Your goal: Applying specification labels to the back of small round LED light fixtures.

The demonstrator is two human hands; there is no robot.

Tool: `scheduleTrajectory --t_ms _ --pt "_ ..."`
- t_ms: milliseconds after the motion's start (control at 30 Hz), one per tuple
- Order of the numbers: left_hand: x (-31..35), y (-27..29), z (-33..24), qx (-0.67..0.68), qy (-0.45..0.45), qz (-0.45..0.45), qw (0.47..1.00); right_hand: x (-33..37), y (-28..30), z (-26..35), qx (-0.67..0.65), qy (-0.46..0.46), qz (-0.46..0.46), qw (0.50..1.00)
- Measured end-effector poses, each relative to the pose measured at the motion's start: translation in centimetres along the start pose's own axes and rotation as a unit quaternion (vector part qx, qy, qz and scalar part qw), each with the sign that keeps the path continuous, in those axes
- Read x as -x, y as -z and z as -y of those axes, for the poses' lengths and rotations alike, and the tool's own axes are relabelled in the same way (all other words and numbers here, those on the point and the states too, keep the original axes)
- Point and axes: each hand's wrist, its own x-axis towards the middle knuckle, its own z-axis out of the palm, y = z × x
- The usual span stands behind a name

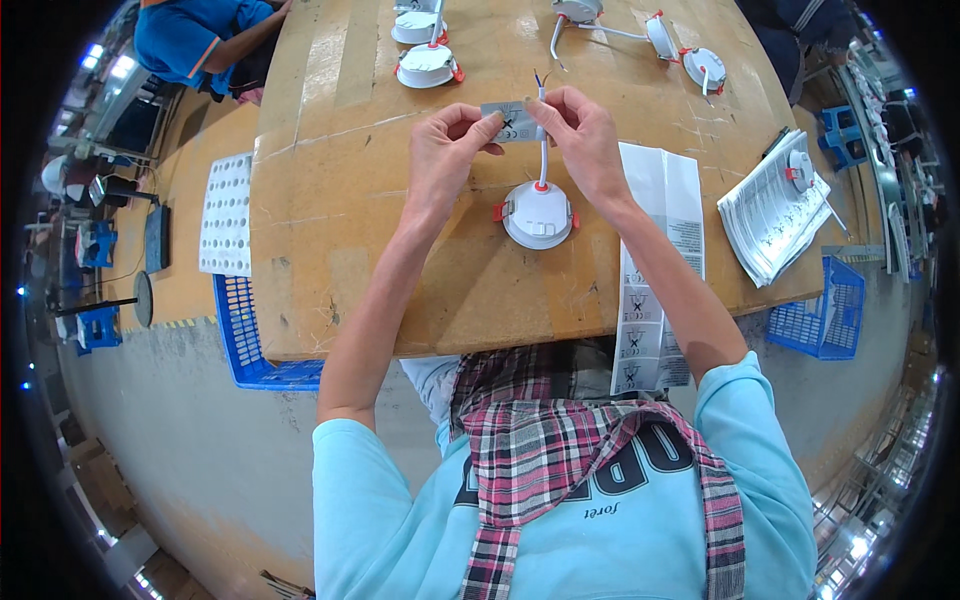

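A small grey label with printed symbols is stretched between my hands above the table. My left hand pinches its left part between thumb and fingers. My right hand pinches the label's right end beside the white cable; whether the label sticks to the cable is hidden by the fingers. That cable rises from a round white downlight with red-tipped side clips, lying back up on the table below my hands. Bare wire ends show at the cable's top.
Label strips hang over the table's front edge under my right forearm. Paper sheets carry another downlight. More downlights lie farther off. Blue crates stand beside the table. Another person sits far left.
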Motion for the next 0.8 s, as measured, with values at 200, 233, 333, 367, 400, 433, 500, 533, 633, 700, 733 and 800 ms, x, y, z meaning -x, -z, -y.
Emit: scheduleTrajectory --t_ms 200,233,333,367,400,433,500,533,633,700,733,800 --pt "-0.2 0.6 0.6 0.003 -0.010 0.008 1.000 0.5 1.0 0.4 -0.061 -0.079 0.120 0.988" --pt "-0.3 0.6 0.5 -0.004 -0.015 0.010 1.000 0.6 1.2 0.4 -0.061 -0.077 0.117 0.988" --pt "-0.2 0.5 0.3 -0.027 -0.021 0.023 0.999 0.8 1.5 0.1 -0.026 -0.083 0.105 0.991" --pt "-0.2 0.4 0.4 -0.027 -0.023 0.027 0.999 0.9 1.5 0.0 -0.027 -0.084 0.102 0.991" --pt "-0.2 0.4 0.5 -0.036 -0.025 0.025 0.999 1.0 1.5 0.0 -0.028 -0.085 0.098 0.991" --pt "-0.1 0.4 0.6 -0.045 -0.027 0.020 0.998 1.1 1.3 -0.2 -0.029 -0.084 0.096 0.991" --pt "-0.4 0.9 1.0 -0.039 -0.033 0.034 0.998 1.1 1.1 -0.5 -0.051 -0.082 0.094 0.991" --pt "-0.5 0.9 1.1 -0.032 -0.036 0.048 0.998 0.9 1.2 -0.5 -0.052 -0.081 0.092 0.991" --pt "-0.7 1.0 1.1 -0.044 -0.024 0.077 0.996 0.6 1.3 -0.6 -0.080 -0.076 0.092 0.990" --pt "-0.6 0.7 0.9 -0.038 -0.023 0.074 0.996 0.5 1.2 -0.9 -0.121 -0.075 0.076 0.987" --pt "-0.6 0.7 1.0 -0.029 -0.021 0.071 0.997 0.4 1.0 -1.1 -0.122 -0.069 0.074 0.987" --pt "-0.7 0.9 0.8 -0.035 -0.023 0.068 0.997 0.5 0.6 -1.4 -0.103 -0.034 0.053 0.993"
